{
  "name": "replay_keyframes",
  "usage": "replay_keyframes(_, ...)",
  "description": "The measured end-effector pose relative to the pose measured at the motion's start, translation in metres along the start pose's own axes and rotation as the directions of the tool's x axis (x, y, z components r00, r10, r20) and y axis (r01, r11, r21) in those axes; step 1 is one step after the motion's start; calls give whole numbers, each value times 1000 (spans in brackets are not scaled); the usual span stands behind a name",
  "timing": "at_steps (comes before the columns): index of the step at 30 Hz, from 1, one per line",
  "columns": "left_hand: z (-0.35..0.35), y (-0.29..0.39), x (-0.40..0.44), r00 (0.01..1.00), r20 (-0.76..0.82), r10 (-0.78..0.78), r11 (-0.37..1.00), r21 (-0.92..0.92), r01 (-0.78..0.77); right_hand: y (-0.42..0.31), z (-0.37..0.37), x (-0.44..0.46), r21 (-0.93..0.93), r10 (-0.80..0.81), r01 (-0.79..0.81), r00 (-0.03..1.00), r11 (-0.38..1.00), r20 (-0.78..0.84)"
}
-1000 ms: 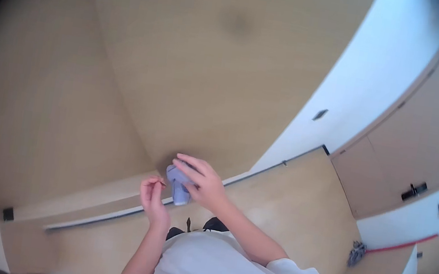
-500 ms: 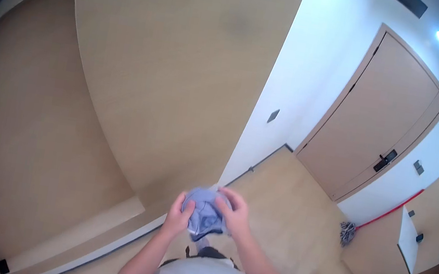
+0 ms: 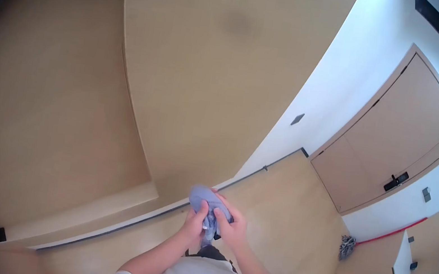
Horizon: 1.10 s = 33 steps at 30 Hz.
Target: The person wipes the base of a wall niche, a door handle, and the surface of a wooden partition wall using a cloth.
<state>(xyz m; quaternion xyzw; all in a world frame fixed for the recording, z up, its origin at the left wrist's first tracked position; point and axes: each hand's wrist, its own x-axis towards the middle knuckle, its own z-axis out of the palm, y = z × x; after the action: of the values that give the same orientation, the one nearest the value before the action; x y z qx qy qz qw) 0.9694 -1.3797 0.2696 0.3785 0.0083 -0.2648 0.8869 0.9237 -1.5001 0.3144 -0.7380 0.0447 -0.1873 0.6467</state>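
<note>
In front of my body I hold a lavender-grey cloth cap (image 3: 203,194) with both hands, its rounded, brim-like part pointing away from me. My left hand (image 3: 194,225) is closed on its near left side, thumb on top. My right hand (image 3: 233,225) grips the right side, with the thumb pressed on top and the fingers curled round the far edge. Folded fabric hangs between the hands, and part of the cap is hidden behind them.
A large wood-toned panel (image 3: 211,79) stands ahead. To the right are a closed door (image 3: 391,128) with a black handle, a mop (image 3: 347,248) with a red pole, and a wood-toned cabinet (image 3: 366,272). Dark and pale shapes at lower right are unclear.
The cap has turned from showing its open, crumpled inside to showing its rounded brim-like part. My hands have drawn closer together around it. The view has swung to the left.
</note>
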Motion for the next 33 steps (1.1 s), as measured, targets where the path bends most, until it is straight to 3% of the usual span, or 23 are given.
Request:
replay_keyframes(1, -2, 5, 3, 1000, 19, -22, 1000, -6, 22, -9, -8, 7, -150, -59, 61, 998, 987, 19)
replay_keyframes(3, 0, 16, 11, 993, 44, 106, 984, 141, -111, -32, -28, 17, -433, -157, 174, 985, 885, 75)
replay_keyframes(5, 8, 30, 14, 969, 94, 228, 923, 297, -246, -25, -41, 18, -371, -223, 151, 962, 916, -159)
replay_keyframes(6, 14, 34, 8, 979, 75, 191, 919, 335, -205, -22, -38, 17, -331, -242, 147, 933, 932, -266)
replay_keyframes(8, 31, 38, 7, 988, 64, 138, 908, 389, -152, -48, -21, 16, -502, -433, 328, 895, 800, -107)
replay_keyframes(9, 22, 29, 6, 968, 234, -96, 960, 280, 28, -57, -13, 14, -575, -510, 406, 860, 710, -22)
replay_keyframes(12, 43, 15, -7, 825, 560, -73, 992, -42, 116, -22, 8, 8, -353, -572, 466, 757, 812, -316)
replay_keyframes(13, 22, 5, -3, 731, 668, -139, 990, 88, 108, -4, 5, 5, -350, -596, 492, 735, 797, -324)
replay_keyframes(14, 21, 10, -4, 738, 665, -120, 976, 213, -33, 16, -2, 5, -348, -622, 521, 709, 779, -332)
replay_keyframes(15, 23, 17, -6, 741, 664, -100, 928, 332, -172, 25, -7, 6, -346, -648, 550, 682, 760, -338)
replay_keyframes(16, 27, 27, -6, 741, 667, -73, 845, 436, -309, 25, -13, 10, -193, -456, 415, 775, 889, -437)
replay_keyframes(17, 29, 44, -3, 723, 691, 14, 695, 513, -503, 22, -18, 19, -18, -238, 263, 838, 964, -491)
replay_keyframes(19, 21, 92, 0, 641, 752, 154, 257, 596, -761, 10, -37, 45, -40, -173, 180, 829, 983, -532)
replay_keyframes(20, 1, 98, 4, 574, 723, 384, 277, 502, -819, -4, -49, 73, -242, -350, 258, 774, 935, -527)
replay_keyframes(22, -30, 129, 7, 401, 602, 690, 76, 491, -868, -33, -60, 122, -348, -490, 347, 669, 871, -559)
replay_keyframes(24, -26, 167, 5, 294, 507, 811, -100, 614, -783, -66, -42, 154, -284, -493, 410, 622, 867, -609)
replay_keyframes(25, -17, 185, 7, 273, 448, 851, -98, 648, -755, -75, -28, 164, -252, -491, 440, 597, 862, -634)
replay_keyframes(26, -13, 194, 8, 247, 386, 889, -93, 680, -727, -68, -4, 172, -328, -618, 528, 604, 783, -503)
replay_keyframes(27, -11, 190, 17, 344, 332, 878, 21, 692, -722, -60, 28, 182, -382, -725, 616, 590, 689, -356)
replay_keyframes(30, -11, 180, 35, 560, 199, 804, 355, 595, -721, -53, 139, 165, -520, -902, 742, 398, 424, -168)
replay_keyframes(32, -20, 173, 26, 645, 133, 753, 573, 351, -741, -38, 167, 142, -502, -917, 778, 390, 377, -84)
replay_keyframes(33, -27, 171, 24, 668, 133, 732, 602, 332, -726, -36, 174, 133, -506, -922, 788, 384, 351, -40)
